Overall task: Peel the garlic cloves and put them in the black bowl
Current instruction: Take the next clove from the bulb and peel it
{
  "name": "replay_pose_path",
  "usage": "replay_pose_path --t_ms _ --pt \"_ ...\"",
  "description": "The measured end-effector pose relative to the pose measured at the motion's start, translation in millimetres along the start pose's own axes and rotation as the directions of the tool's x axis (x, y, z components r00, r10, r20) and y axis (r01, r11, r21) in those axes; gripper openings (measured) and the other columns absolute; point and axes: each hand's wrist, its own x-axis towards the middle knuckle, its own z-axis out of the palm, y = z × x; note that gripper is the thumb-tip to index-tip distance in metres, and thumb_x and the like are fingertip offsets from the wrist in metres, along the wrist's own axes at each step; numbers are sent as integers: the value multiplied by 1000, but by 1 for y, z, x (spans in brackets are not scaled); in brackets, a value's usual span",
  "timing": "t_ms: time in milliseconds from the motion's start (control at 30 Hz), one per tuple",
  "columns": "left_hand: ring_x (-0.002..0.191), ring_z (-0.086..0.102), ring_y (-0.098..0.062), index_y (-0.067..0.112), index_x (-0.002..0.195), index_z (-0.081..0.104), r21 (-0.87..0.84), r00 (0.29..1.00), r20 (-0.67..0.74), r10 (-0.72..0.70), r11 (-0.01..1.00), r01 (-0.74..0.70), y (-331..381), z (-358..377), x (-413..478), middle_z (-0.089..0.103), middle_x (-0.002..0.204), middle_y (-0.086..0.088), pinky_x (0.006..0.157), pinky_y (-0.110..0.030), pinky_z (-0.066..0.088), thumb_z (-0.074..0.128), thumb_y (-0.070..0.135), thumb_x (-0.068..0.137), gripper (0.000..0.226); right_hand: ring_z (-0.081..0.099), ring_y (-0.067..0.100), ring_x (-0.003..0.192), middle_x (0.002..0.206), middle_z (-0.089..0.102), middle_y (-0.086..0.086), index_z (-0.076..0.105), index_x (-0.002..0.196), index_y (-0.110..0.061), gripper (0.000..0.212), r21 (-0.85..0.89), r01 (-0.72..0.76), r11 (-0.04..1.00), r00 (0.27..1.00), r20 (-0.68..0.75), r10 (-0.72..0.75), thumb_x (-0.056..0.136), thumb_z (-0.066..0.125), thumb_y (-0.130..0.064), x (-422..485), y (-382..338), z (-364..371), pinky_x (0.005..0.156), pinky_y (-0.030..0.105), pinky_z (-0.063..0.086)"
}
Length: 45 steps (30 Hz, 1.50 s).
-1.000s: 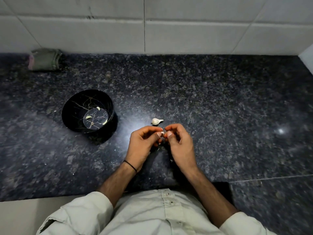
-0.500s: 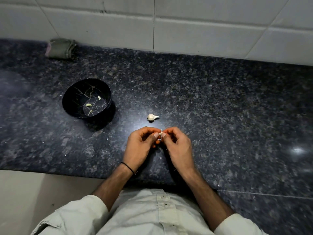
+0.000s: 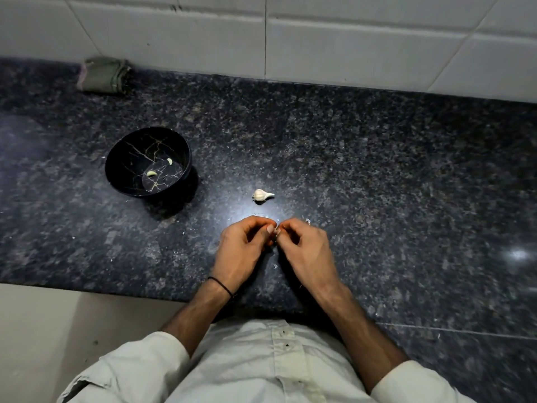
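Observation:
My left hand [image 3: 242, 251] and my right hand [image 3: 305, 251] meet fingertip to fingertip over the dark counter, both pinching one small garlic clove [image 3: 275, 232] that is almost wholly hidden between the fingers. A white garlic piece with a pointed tail [image 3: 262, 195] lies on the counter just beyond my hands. The black bowl [image 3: 116, 170], veined with gold lines, stands to the left and holds two pale peeled cloves [image 3: 151, 173] that I can see.
A folded green cloth [image 3: 103, 74] lies at the back left against the white tiled wall [image 3: 348, 48]. Small flakes of garlic skin [image 3: 275, 266] dot the granite counter [image 3: 392, 184] around my hands. The counter's front edge runs below my left wrist.
Both hands stay together on the clove, fingers working slightly. The view has shifted, so the bowl and the cloth sit differently in the frame.

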Motion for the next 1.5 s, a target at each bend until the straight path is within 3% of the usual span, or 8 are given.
replay_pose_path --t_ms 200,500,667,867,1100,1233,1367,1500 --pt "90 71 -12 19 99 74 115 997 28 72 991 -74 -2 -5 3 75 93 8 88 -37 57 61 12 96 15 62 9 65 72 70 -6 72 86 -16 13 -56 29 998 999 37 -27 90 64 -26 2 -2 -1 64 33 51" --pt "83 72 -21 6 105 72 -123 997 31 -77 989 80 1 -6 4 76 92 -8 85 -42 60 58 4 98 16 50 -1 50 59 60 -8 67 82 -12 9 66 -67 996 997 36 65 90 65 -15 3 -8 2 48 11 36" --pt "78 71 -23 7 100 73 -194 993 33 -113 974 117 0 -7 6 76 87 -10 80 -45 60 63 4 95 12 51 0 55 62 60 -7 65 83 -10 10 63 -61 996 998 15 60 91 65 -17 3 -9 4 51 12 36" --pt "70 68 -29 2 100 72 -230 992 41 -121 965 127 4 -6 5 72 74 -8 57 -21 51 61 -1 94 12 45 2 53 60 55 -5 62 79 -7 13 86 -88 992 996 7 88 90 61 -14 2 -7 5 49 14 34" --pt "67 67 -25 0 101 71 -244 992 41 -120 961 126 3 -7 6 74 79 -13 57 -21 51 62 -2 94 12 43 2 54 57 48 -8 49 67 -20 31 41 -87 995 996 -23 88 97 54 -16 3 -1 7 51 17 33" --pt "69 69 -20 3 99 72 -213 993 5 -118 970 116 0 -7 8 75 83 -13 67 -29 58 64 -2 92 11 51 3 63 74 60 -7 57 84 -19 10 54 -73 996 997 -25 74 92 64 -21 4 1 9 56 13 38" --pt "76 72 -18 6 95 72 -211 995 -21 -94 974 87 0 -8 9 76 86 -11 69 -23 56 67 -4 89 12 58 2 81 94 62 -9 63 102 -20 17 75 1 997 1000 1 -1 89 72 -27 4 -1 12 68 9 42" --pt "76 72 -22 9 93 72 -249 994 -8 -113 963 107 0 -10 8 75 84 -16 68 -25 56 72 -3 85 14 61 5 86 89 65 -5 70 90 -14 3 83 90 992 995 -44 -87 91 67 -15 6 1 12 75 13 43"
